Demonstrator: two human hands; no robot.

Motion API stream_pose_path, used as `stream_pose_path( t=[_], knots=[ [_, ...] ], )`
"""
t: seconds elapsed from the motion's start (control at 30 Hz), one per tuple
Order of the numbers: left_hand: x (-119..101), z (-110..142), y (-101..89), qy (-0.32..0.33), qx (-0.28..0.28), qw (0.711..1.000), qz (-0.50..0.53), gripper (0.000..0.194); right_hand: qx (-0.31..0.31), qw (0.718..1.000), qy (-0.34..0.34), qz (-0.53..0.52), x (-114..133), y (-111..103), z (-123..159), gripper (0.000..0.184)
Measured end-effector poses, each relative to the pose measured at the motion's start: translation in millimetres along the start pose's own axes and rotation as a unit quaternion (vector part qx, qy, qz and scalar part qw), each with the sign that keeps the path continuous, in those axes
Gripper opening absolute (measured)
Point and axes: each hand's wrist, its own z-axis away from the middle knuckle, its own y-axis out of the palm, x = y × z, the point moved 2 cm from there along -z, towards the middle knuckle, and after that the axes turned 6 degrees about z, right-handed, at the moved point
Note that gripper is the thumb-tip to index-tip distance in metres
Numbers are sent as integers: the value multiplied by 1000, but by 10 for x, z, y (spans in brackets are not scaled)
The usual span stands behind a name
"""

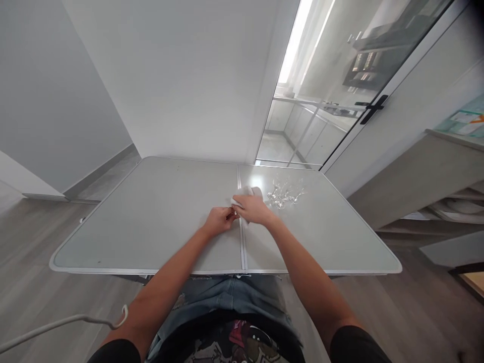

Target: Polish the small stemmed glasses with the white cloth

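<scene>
White cloth (pixel 257 191) gripped in right hand (pixel 254 207); left hand (pixel 218 221) curled (grip: cannot tell); clear pieces (pixel 283 196) clustered on table (pixel 177 217).

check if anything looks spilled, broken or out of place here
One thing: a white cord with a curled end juts in at lower left, overlapping the left forearm, seemingly unconnected to the work. No spill stands out on the table; the clear pieces are too small to check for damage.

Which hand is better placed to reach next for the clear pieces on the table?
The right hand, probably: it is nearer the clear pieces, though it holds a white cloth. The left hand is farther, left of the seam.
</scene>
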Motion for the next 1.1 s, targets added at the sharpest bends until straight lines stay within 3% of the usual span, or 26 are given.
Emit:
stream_pose_path(
  t=[0.07, 0.13, 0.2, 0.3, 0.43, 0.47, 0.53, 0.63, 0.67, 0.73, 0.8, 0.83, 0.93, 1.0, 1.03, 1.1],
  knots=[
    [-44, 7, -19, 16, 4, 1000, 23, 23, 52, 977, 35, -204, -88, -106, -14, 28],
    [-74, 0, -53, 12, -11, 998, 64, 26, 62, 903, 50, -422, -158, -131, 8, 36],
    [-90, -18, -81, 1, -26, 994, 102, 30, 27, 817, 59, -573, -207, -67, 43, 41],
    [-103, -48, -93, -18, -40, 990, 133, 37, -59, 736, 84, -669, -233, 156, 73, 38],
    [-106, -71, -52, -76, -69, 974, 200, 41, -248, 683, 111, -678, -180, 438, 72, 32],
    [-106, -74, -32, -89, -68, 969, 219, 41, -292, 684, 108, -660, -157, 477, 81, 31],
    [-103, -76, 12, -106, -51, 963, 242, 42, -361, 713, 94, -594, -120, 506, 120, 32],
    [-54, -69, 48, -108, -41, 972, 206, 41, -413, 806, 35, -423, -108, 444, 205, 31],
    [-28, -63, 48, -99, -43, 980, 167, 38, -403, 844, -7, -354, -103, 412, 224, 29],
    [28, -44, 39, -65, -44, 995, 67, 30, -321, 917, -110, -209, -79, 375, 234, 24],
    [69, -17, 30, -18, -21, 999, -26, 21, -205, 962, -163, -82, -64, 379, 214, 18],
    [79, -1, 27, 8, -1, 998, -59, 17, -157, 976, -149, -36, -73, 383, 194, 17],
    [61, 49, 13, 79, 53, 990, -107, 14, -74, 997, -20, -14, -158, 355, 124, 19],
    [25, 68, -4, 98, 63, 988, -104, 18, -42, 991, 41, -124, -234, 313, 93, 27],
    [6, 69, -14, 94, 56, 990, -92, 20, -36, 974, 57, -215, -269, 291, 85, 30],
    [-28, 56, -30, 73, 31, 996, -52, 23, -42, 906, 79, -414, -322, 264, 83, 36]
  ],
)
